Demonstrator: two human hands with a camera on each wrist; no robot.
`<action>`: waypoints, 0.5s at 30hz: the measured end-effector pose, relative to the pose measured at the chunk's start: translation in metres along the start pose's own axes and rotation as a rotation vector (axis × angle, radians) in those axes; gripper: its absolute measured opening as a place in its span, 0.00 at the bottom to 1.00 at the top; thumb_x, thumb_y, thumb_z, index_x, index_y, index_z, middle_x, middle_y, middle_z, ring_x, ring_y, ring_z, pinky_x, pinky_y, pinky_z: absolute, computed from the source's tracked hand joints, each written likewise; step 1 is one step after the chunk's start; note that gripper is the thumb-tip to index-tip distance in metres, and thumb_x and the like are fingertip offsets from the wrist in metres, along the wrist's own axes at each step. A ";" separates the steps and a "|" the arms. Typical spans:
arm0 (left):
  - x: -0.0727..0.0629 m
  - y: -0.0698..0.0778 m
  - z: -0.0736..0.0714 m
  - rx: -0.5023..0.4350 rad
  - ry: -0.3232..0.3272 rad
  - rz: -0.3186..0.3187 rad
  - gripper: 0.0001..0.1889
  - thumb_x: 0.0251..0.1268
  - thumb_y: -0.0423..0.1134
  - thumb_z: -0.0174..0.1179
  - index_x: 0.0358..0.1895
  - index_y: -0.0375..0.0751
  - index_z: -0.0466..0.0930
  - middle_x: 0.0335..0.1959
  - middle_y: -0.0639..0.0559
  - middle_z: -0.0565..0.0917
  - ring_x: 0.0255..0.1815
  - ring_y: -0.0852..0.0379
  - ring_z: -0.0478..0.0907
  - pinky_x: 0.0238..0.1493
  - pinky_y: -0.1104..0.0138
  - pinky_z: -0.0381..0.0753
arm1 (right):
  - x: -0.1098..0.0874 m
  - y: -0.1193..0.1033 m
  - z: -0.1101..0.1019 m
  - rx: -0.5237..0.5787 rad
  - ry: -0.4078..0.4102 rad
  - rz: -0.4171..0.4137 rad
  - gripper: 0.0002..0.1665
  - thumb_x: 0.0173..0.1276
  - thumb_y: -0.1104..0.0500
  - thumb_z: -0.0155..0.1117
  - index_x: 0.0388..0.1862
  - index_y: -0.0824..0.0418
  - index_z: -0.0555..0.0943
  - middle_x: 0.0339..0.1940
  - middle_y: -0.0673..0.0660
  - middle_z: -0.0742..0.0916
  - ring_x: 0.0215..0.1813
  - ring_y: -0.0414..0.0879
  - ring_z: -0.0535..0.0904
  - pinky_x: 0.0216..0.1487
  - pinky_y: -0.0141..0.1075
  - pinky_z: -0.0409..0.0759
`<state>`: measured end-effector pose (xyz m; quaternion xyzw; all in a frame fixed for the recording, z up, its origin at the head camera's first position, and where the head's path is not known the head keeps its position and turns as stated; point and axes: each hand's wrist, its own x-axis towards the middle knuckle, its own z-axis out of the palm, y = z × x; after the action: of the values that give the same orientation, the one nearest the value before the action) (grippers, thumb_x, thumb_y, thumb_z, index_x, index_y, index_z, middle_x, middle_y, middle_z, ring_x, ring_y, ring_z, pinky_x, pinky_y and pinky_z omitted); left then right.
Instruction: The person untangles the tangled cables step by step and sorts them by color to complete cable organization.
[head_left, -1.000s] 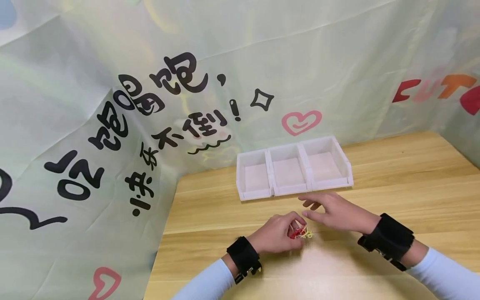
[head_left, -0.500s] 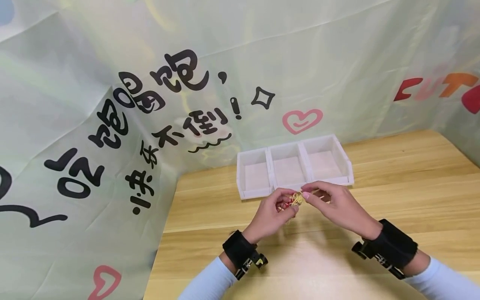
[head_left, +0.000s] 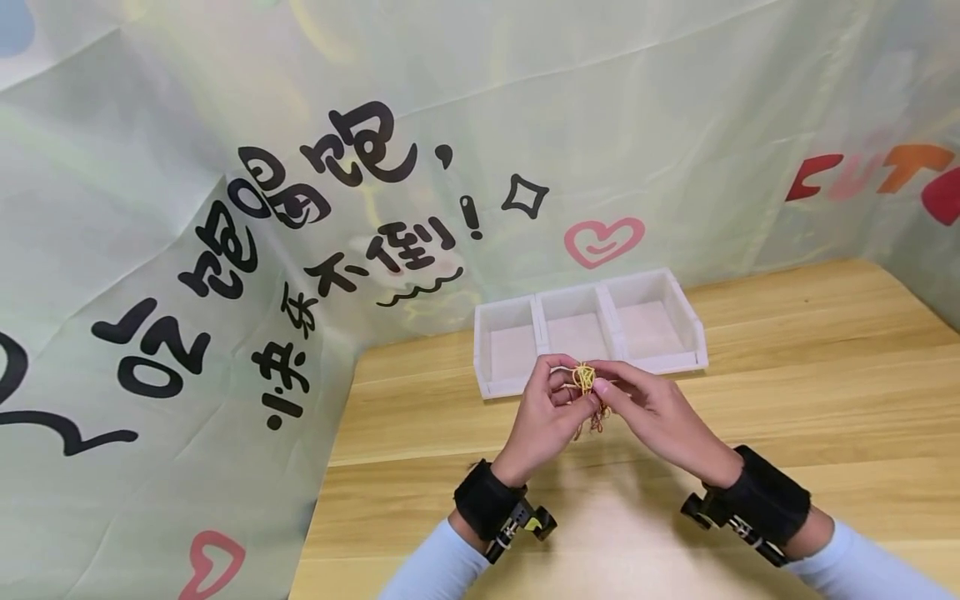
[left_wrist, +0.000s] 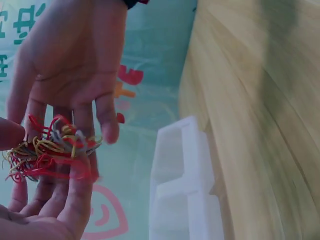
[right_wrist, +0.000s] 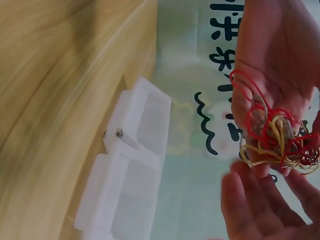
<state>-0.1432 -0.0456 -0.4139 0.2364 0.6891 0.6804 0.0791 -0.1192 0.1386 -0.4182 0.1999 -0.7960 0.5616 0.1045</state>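
Head view: the left hand (head_left: 549, 417) and the right hand (head_left: 663, 421) come close over the table (head_left: 405, 483), with a tangle (head_left: 583, 377) between them. The left thumb and fingers pinch it on one side. The right thumb and fingers pinch it too, on the other side. The tangle is up off the table, in front of the white bins (head_left: 663, 364) (there are three in a row). In the wrist views it is all thin red, yellow and grey loops (left_wrist: 47, 146), mixed up together. Behind the bins is a pale wall (head_left: 637, 108).
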 end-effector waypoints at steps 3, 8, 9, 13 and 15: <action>0.000 0.003 0.002 -0.062 -0.027 -0.018 0.20 0.69 0.29 0.58 0.58 0.39 0.61 0.44 0.49 0.82 0.34 0.60 0.82 0.34 0.68 0.80 | 0.003 -0.001 0.001 -0.045 0.068 -0.062 0.14 0.75 0.63 0.63 0.57 0.58 0.84 0.50 0.49 0.87 0.46 0.41 0.84 0.43 0.33 0.81; 0.000 0.008 0.005 -0.091 -0.048 -0.031 0.16 0.72 0.29 0.51 0.58 0.39 0.60 0.38 0.52 0.78 0.26 0.57 0.76 0.28 0.66 0.80 | 0.008 -0.004 0.001 -0.030 0.108 -0.089 0.09 0.68 0.64 0.70 0.45 0.53 0.86 0.42 0.46 0.88 0.41 0.42 0.83 0.41 0.31 0.80; 0.000 0.008 0.005 -0.087 -0.050 -0.036 0.15 0.73 0.29 0.50 0.58 0.39 0.61 0.36 0.52 0.76 0.25 0.57 0.73 0.26 0.66 0.78 | 0.008 -0.005 0.001 -0.024 0.108 -0.091 0.09 0.68 0.64 0.71 0.43 0.53 0.86 0.41 0.46 0.88 0.40 0.42 0.83 0.40 0.31 0.80; -0.002 0.010 0.006 -0.065 -0.070 -0.062 0.14 0.75 0.32 0.47 0.59 0.37 0.63 0.32 0.52 0.71 0.22 0.59 0.66 0.21 0.66 0.71 | 0.010 -0.005 0.000 -0.035 0.110 -0.151 0.10 0.66 0.67 0.71 0.40 0.51 0.87 0.37 0.47 0.88 0.38 0.40 0.82 0.40 0.30 0.79; -0.003 0.011 0.005 -0.058 -0.077 -0.078 0.14 0.75 0.33 0.47 0.60 0.36 0.65 0.31 0.52 0.69 0.20 0.60 0.63 0.19 0.68 0.65 | 0.011 -0.004 -0.001 -0.057 0.122 -0.208 0.13 0.64 0.70 0.72 0.37 0.51 0.87 0.35 0.47 0.88 0.37 0.39 0.82 0.39 0.28 0.78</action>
<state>-0.1363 -0.0423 -0.4041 0.2331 0.6741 0.6870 0.1389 -0.1278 0.1363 -0.4104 0.2437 -0.7787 0.5361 0.2163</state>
